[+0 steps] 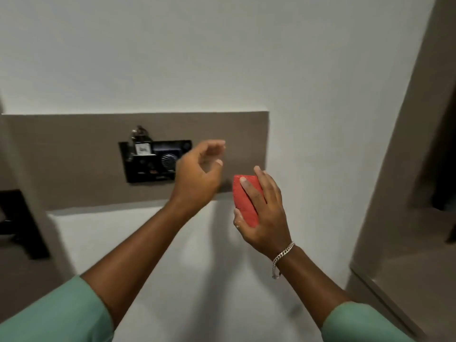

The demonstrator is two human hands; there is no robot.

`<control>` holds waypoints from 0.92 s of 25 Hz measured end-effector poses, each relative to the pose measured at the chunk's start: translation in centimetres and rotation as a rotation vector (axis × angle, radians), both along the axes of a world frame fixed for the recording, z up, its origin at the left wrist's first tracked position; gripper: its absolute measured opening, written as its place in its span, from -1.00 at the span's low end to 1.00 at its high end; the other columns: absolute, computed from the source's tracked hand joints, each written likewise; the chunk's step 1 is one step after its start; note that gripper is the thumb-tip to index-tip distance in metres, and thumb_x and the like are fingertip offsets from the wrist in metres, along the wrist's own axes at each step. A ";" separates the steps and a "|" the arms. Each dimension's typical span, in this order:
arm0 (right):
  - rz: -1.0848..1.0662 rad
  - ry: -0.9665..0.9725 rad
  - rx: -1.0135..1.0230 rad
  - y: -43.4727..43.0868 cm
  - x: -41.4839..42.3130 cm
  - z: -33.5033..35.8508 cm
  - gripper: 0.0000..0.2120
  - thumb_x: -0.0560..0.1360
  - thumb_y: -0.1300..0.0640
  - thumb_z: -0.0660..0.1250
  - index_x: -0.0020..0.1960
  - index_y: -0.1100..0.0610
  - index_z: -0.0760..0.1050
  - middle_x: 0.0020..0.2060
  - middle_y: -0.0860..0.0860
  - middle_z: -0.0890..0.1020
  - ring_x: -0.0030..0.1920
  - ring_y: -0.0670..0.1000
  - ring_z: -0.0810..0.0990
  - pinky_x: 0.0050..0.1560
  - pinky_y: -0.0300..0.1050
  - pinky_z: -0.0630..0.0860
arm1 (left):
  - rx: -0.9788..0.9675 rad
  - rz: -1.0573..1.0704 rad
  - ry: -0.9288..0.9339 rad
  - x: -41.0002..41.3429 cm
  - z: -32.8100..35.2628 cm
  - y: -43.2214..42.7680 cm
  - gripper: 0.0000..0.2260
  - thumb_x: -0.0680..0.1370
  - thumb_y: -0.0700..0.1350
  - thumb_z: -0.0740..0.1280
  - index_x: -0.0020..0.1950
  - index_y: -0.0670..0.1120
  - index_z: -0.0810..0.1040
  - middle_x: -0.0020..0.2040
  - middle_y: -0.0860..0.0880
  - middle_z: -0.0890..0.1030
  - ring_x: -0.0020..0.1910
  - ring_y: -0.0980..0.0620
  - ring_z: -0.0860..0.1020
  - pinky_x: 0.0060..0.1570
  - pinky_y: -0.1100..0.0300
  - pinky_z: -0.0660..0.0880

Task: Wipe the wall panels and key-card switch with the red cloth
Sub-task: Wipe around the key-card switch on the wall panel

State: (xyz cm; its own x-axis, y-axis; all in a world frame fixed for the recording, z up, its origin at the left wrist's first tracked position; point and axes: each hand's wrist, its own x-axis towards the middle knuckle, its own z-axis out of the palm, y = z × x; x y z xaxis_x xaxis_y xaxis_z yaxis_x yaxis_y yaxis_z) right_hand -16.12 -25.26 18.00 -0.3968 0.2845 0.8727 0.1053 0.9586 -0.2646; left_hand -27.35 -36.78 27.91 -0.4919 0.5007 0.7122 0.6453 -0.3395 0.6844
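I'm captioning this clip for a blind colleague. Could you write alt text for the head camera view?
A person's right hand holds a folded red cloth near the lower right corner of a brown wall panel, while the empty left hand hovers open in front of a black key-card switch with keys hanging from it. Both arms wear green sleeves; the right wrist has a silver bracelet.

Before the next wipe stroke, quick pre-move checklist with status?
1. Red cloth in hand: ok, the right hand grips it, folded.
2. Left hand free: ok, open and holding nothing.
3. Path to the key-card switch clear: not ok, the left hand overlaps its right edge.
4. Cloth on a surface: cannot tell, it sits at the lower right corner of the brown panel, contact unclear.
5. Key tag in the slot: not ok for a blind swipe, it sticks out the top and could snag.
6. Dirt left on the panel: cannot tell, image is blurred.
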 end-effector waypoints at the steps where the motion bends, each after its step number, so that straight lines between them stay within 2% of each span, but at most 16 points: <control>1: 0.036 0.018 0.041 -1.5 -1.7 1.1 -0.31 0.40 0.08 0.45 0.48 0.00 0.30 0.53 0.15 0.30 0.53 0.23 0.28 0.53 -0.21 0.20 | 0.098 0.128 0.116 -1.8 1.2 -2.4 -0.71 0.50 -0.27 0.26 0.18 -0.12 0.59 0.08 0.00 0.66 0.05 0.10 0.62 0.12 0.29 0.52; 3: 0.100 0.031 0.118 -4.1 -4.9 3.0 -0.34 0.42 0.06 0.44 0.48 0.02 0.30 0.54 0.18 0.29 0.55 0.26 0.24 0.57 0.01 0.24 | 0.233 0.383 0.325 -5.5 2.8 -6.2 -0.67 0.48 -0.29 0.24 0.21 -0.17 0.59 0.15 0.00 0.64 0.12 0.09 0.59 0.19 0.26 0.49; 5: 0.130 0.028 0.172 -6.1 -7.8 4.5 -0.35 0.44 0.06 0.43 0.48 0.03 0.29 0.54 0.21 0.28 0.56 0.27 0.22 0.52 0.22 0.31 | 0.245 0.550 0.476 -9.6 3.4 -8.7 -0.60 0.46 -0.35 0.23 0.30 -0.26 0.54 0.31 -0.13 0.57 0.37 -0.03 0.48 0.44 0.06 0.35; 7: 0.100 0.040 0.181 -7.6 -10.4 4.9 -0.36 0.46 0.04 0.42 0.49 0.03 0.28 0.54 0.22 0.28 0.56 0.27 0.22 0.49 0.27 0.33 | 0.090 0.645 0.620 -13.8 2.9 -10.4 -0.53 0.47 -0.35 0.20 0.39 -0.30 0.46 0.45 -0.24 0.42 0.51 -0.17 0.29 0.53 -0.14 0.16; 9: 0.033 0.076 0.157 -8.5 -12.7 4.6 -0.37 0.49 0.02 0.39 0.50 0.01 0.26 0.54 0.22 0.27 0.56 0.27 0.23 0.50 0.27 0.31 | -0.148 0.717 0.790 -17.8 1.7 -11.3 -0.48 0.50 -0.27 0.18 0.48 -0.28 0.34 0.55 -0.25 0.25 0.56 -0.22 0.14 0.52 -0.26 0.09; 12: -0.030 0.096 0.140 -9.1 -16.3 3.6 -0.39 0.53 -0.03 0.35 0.52 -0.01 0.23 0.56 0.20 0.24 0.58 0.25 0.19 0.51 0.27 0.28 | -0.373 0.901 0.992 -22.2 -0.3 -10.9 -0.41 0.61 -0.02 0.08 0.61 -0.17 0.06 0.62 -0.17 0.03 0.61 -0.15 -0.05 0.54 -0.24 -0.04; 15: -0.120 0.059 0.226 -9.1 -19.0 2.0 -0.41 0.57 -0.11 0.27 0.54 -0.04 0.21 0.57 0.17 0.23 0.59 0.26 0.14 0.52 0.33 0.25 | -0.314 1.061 1.068 -24.1 -1.7 -9.6 -0.37 0.61 0.10 0.02 0.62 -0.13 -0.01 0.62 -0.14 0.01 0.61 -0.12 -0.05 0.54 -0.21 -0.10; 18: -0.185 0.100 0.278 -7.5 -20.1 0.1 -0.41 0.57 -0.14 0.24 0.53 -0.03 0.18 0.55 0.18 0.23 0.57 0.28 0.13 0.50 0.41 0.21 | -0.216 1.116 1.102 -25.4 -2.1 -8.7 -0.35 0.60 0.15 0.00 0.62 -0.14 -0.01 0.62 -0.14 0.02 0.61 -0.13 -0.04 0.53 -0.21 -0.09; 23: -0.198 0.261 0.101 -8.7 -22.6 0.7 -0.46 0.61 -0.18 0.14 0.52 0.04 0.25 0.56 0.18 0.19 0.60 0.28 0.07 0.57 0.33 0.08 | -0.196 1.134 1.126 -25.6 -2.0 -8.7 -0.33 0.60 0.17 0.02 0.61 -0.16 0.01 0.61 -0.19 0.08 0.60 -0.16 0.00 0.52 -0.22 -0.08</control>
